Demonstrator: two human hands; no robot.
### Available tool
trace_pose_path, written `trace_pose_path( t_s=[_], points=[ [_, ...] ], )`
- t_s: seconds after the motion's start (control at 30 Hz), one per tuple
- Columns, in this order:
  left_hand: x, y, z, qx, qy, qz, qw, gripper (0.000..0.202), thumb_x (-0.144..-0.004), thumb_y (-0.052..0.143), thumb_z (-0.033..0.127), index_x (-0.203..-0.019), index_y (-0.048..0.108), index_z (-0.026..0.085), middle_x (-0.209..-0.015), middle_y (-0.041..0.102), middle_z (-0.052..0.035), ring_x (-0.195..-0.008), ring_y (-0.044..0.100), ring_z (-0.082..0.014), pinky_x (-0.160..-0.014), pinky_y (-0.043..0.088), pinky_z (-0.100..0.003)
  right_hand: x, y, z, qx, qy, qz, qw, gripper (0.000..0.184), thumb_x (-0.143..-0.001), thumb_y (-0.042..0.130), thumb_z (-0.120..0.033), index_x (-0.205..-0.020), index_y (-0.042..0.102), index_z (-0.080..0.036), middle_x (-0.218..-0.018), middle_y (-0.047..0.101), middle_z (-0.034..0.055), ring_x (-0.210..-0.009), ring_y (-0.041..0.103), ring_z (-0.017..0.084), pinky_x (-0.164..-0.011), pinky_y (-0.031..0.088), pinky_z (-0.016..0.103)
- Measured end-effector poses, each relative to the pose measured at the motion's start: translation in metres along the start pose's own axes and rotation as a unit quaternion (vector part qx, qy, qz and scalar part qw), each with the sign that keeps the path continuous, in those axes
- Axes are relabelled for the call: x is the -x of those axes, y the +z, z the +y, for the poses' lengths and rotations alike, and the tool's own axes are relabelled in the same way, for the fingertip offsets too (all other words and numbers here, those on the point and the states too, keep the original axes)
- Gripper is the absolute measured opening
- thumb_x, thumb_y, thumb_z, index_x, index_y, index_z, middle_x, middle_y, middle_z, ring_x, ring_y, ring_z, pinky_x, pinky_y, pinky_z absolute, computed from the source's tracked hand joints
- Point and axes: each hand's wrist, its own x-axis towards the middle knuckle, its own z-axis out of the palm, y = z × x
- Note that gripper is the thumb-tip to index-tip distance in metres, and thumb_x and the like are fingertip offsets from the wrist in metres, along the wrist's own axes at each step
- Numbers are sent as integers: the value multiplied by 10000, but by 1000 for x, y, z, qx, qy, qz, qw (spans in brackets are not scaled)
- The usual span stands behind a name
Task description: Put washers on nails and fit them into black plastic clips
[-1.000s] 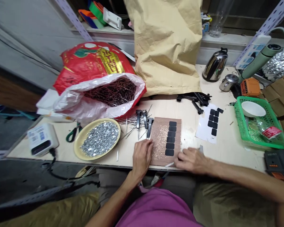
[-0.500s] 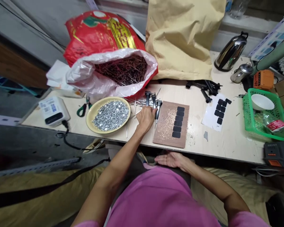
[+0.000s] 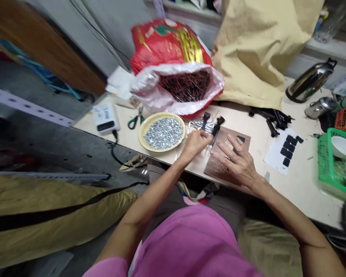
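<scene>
My left hand is closed, its fingertips on a slim black piece with a wide head; blur softens the grip. Behind it, a second black piece rests among thin metal rods. My right hand hovers over or rests on a brown board, fingers spread and apart; whether it touches I cannot tell. One black rounded pad shows past the fingers, and the hand hides most of the board. Left of my left hand stands a yellow bowl of small silvery metal parts.
A red sack full of dark rods lies open behind the bowl. White paper with black pads, black parts and a green basket are on the right. Scissors and a white device are left.
My right hand has risen from my lap to the board, fingers spreading. My left hand has drawn one black piece toward the board. The camera view has swung left.
</scene>
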Motion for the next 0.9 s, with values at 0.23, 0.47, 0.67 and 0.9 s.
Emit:
trace_pose_path(
  t_s=[0.23, 0.47, 0.67, 0.9],
  points=[
    [26, -41, -15, 196, -65, -244, 948, 239, -680, 594, 392, -660, 613, 155, -477, 382, 70, -410, 262, -64, -430, 206, -207, -57, 23, 32, 172, -323, 93, 926, 343, -942, 423, -133, -1201, 589, -285, -954, 687, 15, -848, 604, 135, -807, 485, 318],
    [-20, -80, -57, -237, 2, 159, 958, 274, -871, 455, 231, -1046, 658, 171, -1053, 628, -124, -964, 576, -257, -771, 430, -333, -66, 32, 18, 186, -124, 134, 966, 232, -939, 440, -157, -929, 665, -212, -772, 667, 20, -615, 538, 97, -555, 365, 227],
    [-42, -83, -78, -357, 18, 97, 929, 251, -896, 427, 206, -1036, 631, 167, -1079, 618, -135, -1030, 548, -286, -786, 426, -349, -80, 39, 14, 73, -23, 61, 995, 261, -981, 387, -224, -1013, 640, -169, -862, 682, 46, -700, 612, 114, -621, 433, 213],
    [-50, -87, -93, -246, 63, 168, 952, 176, -854, 442, 180, -823, 615, 171, -910, 642, -114, -922, 572, -261, -805, 415, -349, -109, 51, 10, -3, 50, 14, 999, 274, -961, 406, -241, -976, 671, -174, -920, 620, 67, -732, 596, 126, -604, 450, 214]
  ],
)
